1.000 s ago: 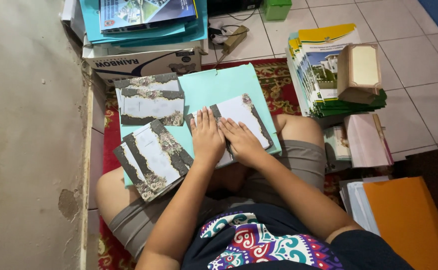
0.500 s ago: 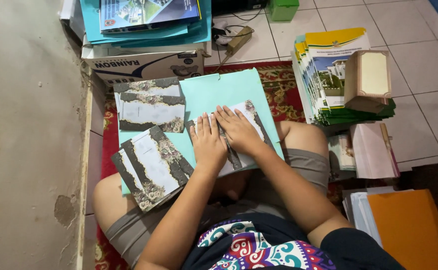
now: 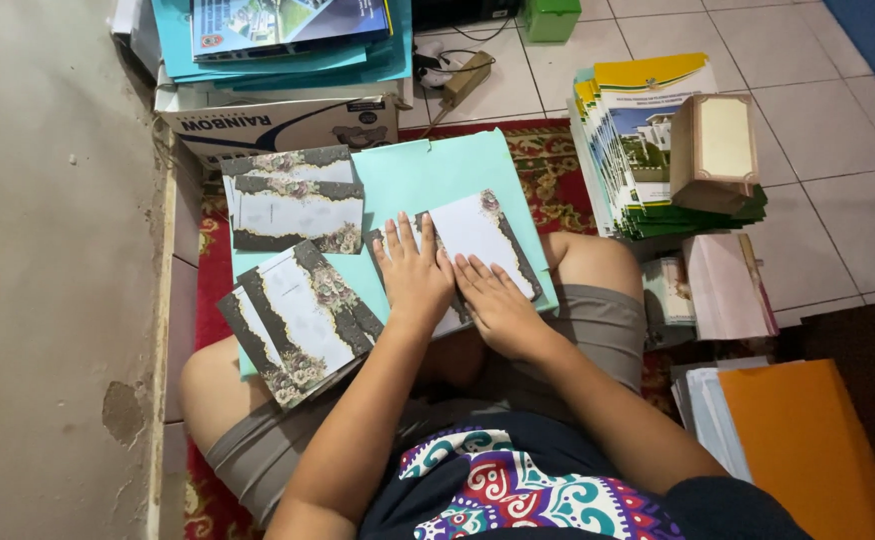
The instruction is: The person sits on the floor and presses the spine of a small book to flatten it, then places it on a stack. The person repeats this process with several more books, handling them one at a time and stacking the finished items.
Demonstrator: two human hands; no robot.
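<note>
I sit cross-legged with a teal folder (image 3: 438, 180) across my lap as a work surface. On it lies a white card with a dark floral border (image 3: 483, 240). My left hand (image 3: 415, 272) and my right hand (image 3: 498, 298) press flat on that card side by side, fingers spread, gripping nothing. A stack of the same cards (image 3: 296, 205) rests at the folder's far left. Another fanned stack (image 3: 298, 320) lies on my left knee.
A cardboard box (image 3: 278, 125) with teal folders and booklets on top stands ahead. A tall pile of booklets (image 3: 638, 150) carrying a small brown box (image 3: 715, 150) stands at the right. Pink envelopes (image 3: 723, 285) and an orange folder (image 3: 803, 440) lie nearer. A wall runs along the left.
Both hands stay flat on the card and have shifted only slightly along it. The view has tilted a little.
</note>
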